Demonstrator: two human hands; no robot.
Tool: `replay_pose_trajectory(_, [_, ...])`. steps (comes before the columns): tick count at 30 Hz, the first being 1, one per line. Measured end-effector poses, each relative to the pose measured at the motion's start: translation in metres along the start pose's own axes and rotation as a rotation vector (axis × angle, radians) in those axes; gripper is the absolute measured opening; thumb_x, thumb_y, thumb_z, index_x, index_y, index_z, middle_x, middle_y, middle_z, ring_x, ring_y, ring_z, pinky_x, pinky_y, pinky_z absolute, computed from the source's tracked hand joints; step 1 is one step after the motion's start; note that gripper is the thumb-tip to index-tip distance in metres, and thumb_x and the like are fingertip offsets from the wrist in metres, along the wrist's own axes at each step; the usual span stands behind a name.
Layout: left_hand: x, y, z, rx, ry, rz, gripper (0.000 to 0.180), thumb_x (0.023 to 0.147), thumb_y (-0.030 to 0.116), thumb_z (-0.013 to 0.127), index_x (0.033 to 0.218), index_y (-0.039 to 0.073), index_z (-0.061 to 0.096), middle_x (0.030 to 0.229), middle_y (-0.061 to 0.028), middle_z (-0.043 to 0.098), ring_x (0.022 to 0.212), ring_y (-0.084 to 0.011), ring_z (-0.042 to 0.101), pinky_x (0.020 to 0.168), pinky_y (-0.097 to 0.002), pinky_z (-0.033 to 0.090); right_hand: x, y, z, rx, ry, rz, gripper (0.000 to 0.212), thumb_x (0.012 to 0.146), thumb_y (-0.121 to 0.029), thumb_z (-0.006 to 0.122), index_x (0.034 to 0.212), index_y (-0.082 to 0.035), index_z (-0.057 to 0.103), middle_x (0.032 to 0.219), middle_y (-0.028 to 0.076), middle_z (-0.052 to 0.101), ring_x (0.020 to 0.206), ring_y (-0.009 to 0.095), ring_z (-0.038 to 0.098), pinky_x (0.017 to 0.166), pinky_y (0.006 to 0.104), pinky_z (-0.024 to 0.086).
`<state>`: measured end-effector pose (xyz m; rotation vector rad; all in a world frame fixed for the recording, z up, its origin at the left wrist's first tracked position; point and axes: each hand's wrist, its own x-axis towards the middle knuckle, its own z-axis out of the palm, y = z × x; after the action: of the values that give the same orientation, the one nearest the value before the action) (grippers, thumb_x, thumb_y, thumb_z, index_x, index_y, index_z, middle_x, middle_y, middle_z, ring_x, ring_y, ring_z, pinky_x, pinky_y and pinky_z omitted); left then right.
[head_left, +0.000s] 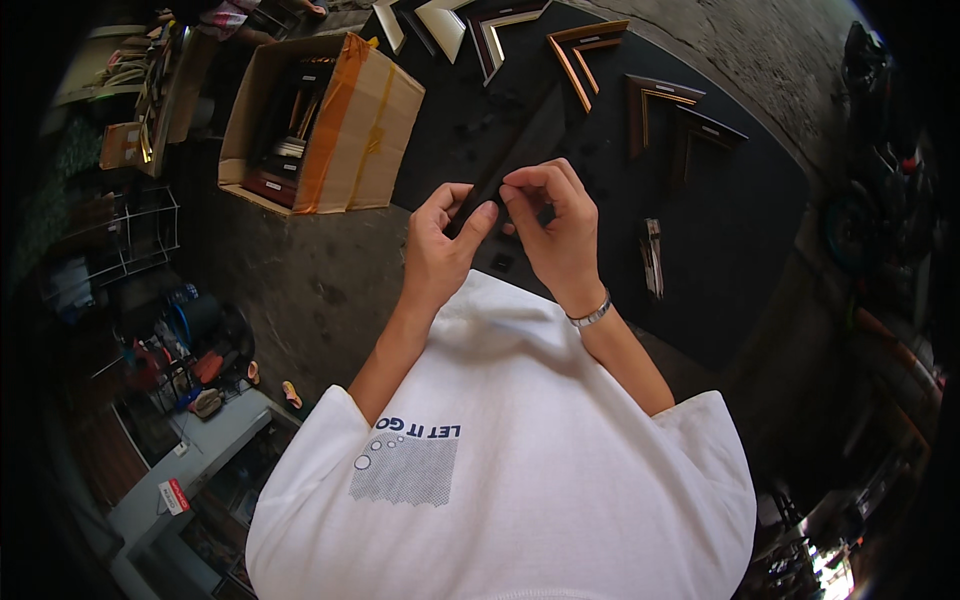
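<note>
A dark picture-frame corner sample [510, 150] is held up over the black table, slanting away from me. My left hand [440, 230] is closed around its near end, thumb on top. Against the sample's right edge, my right hand [553, 225] has thumb and forefinger pinched together; whatever lies between those fingertips is too small to make out. Below my hands a small black piece [502, 262] lies near the table's front edge. To the right rests a narrow stack of pale strips [652, 260].
Several frame corner samples lie along the far side, among them a silver one [443, 28], a gold one [572, 60] and a brown one [640, 110]. An opened cardboard box [385, 135] at left holds more samples. Motorbikes [885, 210] stand beyond the black table [740, 240].
</note>
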<state>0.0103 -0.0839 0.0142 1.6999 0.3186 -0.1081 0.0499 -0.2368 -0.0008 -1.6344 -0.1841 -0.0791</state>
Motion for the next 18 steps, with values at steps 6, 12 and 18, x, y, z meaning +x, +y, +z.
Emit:
replay_pose_trajectory(6, [-0.003,0.007,0.021,-0.105,-0.065,-0.033,0.023,0.098,0.019,0.069,0.108,-0.002,0.065,0.090,-0.0042,0.071,0.077,-0.0059,0.064,0.070,-0.0206,0.050,-0.014,0.014,-0.026,0.058,0.138,-0.028,0.008,0.091,-0.001,0.073,0.097,-0.001,0.068,0.087,0.005,0.061,0.072,0.011,0.063,0.064,0.0236,0.051])
replay_pose_trajectory(12, [0.001,0.000,0.030,-0.085,-0.118,-0.051,0.024,0.097,0.017,0.067,0.106,-0.005,0.065,0.094,-0.0159,0.076,0.083,-0.0182,0.075,0.078,-0.0279,0.060,-0.043,0.047,-0.112,-0.052,0.448,0.135,0.007,0.099,-0.011,0.070,0.099,-0.003,0.069,0.085,0.001,0.063,0.070,0.006,0.058,0.063,0.0230,0.047])
replay_pose_trajectory(18, [0.002,0.007,0.036,-0.075,-0.148,-0.054,0.024,0.095,0.019,0.070,0.100,-0.004,0.066,0.087,-0.0106,0.075,0.080,-0.0129,0.073,0.073,-0.0240,0.057,-0.059,0.057,-0.138,-0.507,0.399,-0.050,0.004,0.096,-0.008,0.072,0.098,-0.004,0.071,0.089,0.006,0.065,0.071,0.012,0.061,0.061,0.0265,0.048])
